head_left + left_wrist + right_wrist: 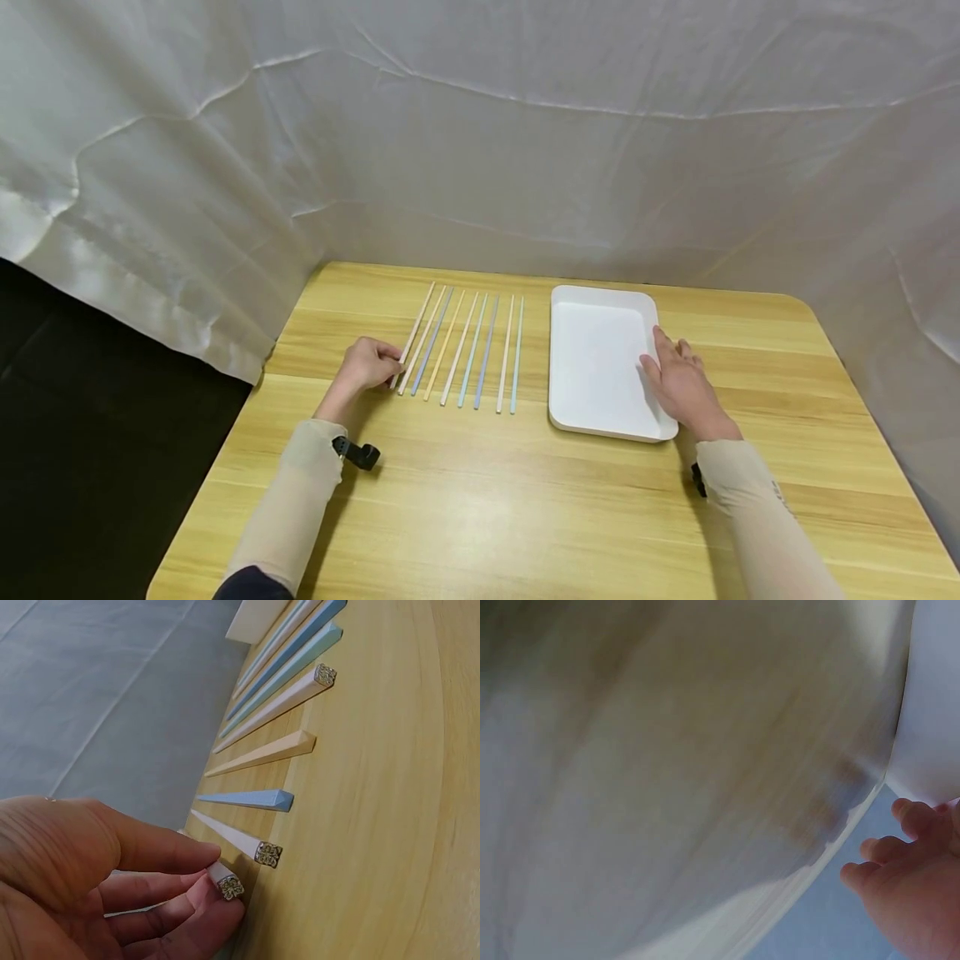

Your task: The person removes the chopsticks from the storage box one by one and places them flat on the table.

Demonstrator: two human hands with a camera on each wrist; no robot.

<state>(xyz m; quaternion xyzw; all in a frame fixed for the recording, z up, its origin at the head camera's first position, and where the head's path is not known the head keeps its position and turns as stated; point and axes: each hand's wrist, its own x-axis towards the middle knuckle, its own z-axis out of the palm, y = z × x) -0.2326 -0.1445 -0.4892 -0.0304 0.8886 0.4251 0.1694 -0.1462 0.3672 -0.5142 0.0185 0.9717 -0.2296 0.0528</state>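
Observation:
In the head view my left hand point(369, 364) pinches the near end of the leftmost chopstick point(418, 325), pale pink with a patterned silver cap point(230, 887) that shows in the left wrist view. Thumb and fingers close round it just below that cap. To its right several more chopsticks lie side by side: another pale pink one point(236, 835), a blue one point(247, 799), a yellow one point(262, 753), and further pink, mint and blue ones. My right hand point(682, 387) rests on the right rim of a white tray point(602, 433), fingers fairly straight, thumb over the inner edge.
The wooden table point(465, 508) runs out to rounded far corners. Behind it hangs a pale grey curtain point(480, 183), close along the back edge. A dark area point(97, 433) lies beyond the table's left side. Black camera straps point(356, 452) sit on the wrists.

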